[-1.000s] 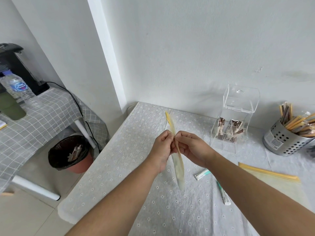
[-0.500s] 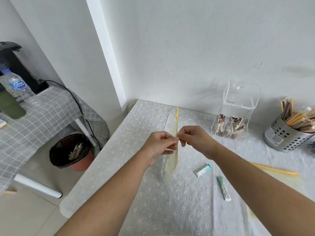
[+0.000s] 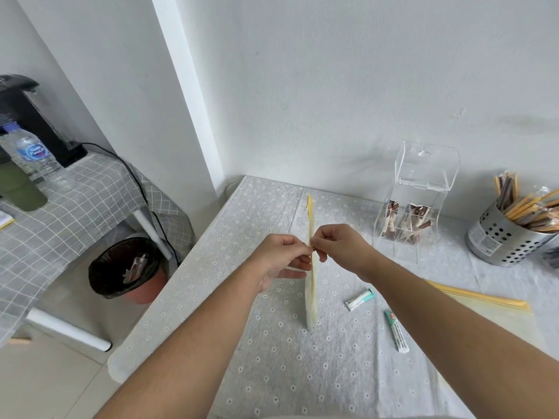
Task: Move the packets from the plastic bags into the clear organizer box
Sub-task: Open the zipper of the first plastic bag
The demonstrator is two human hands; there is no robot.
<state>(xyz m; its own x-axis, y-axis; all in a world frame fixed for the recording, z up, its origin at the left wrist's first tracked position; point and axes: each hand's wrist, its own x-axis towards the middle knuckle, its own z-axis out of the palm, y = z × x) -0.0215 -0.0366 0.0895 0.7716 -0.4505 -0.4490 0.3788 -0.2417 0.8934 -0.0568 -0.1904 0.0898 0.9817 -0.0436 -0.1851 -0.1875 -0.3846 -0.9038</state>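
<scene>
- Zip bag held edge-on at centre frame; contents cannot be made out.
- Left hand and right hand: fingers of each pinch the bag's yellow zip strip.
- Second bag lies flat on the counter, right of frame, partly hidden by the right forearm.
- Two loose packets on the counter: short packet, long packet.
- Clear organizer box, upper right, lid up; brown packets inside, count unclear.

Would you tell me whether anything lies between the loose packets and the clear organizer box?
Nothing on the table does: it lies bare from the teal packet and green packet to the clear organizer box, its lid up. Only the right forearm crosses above, while the left hand and right hand pinch a plastic bag.
</scene>
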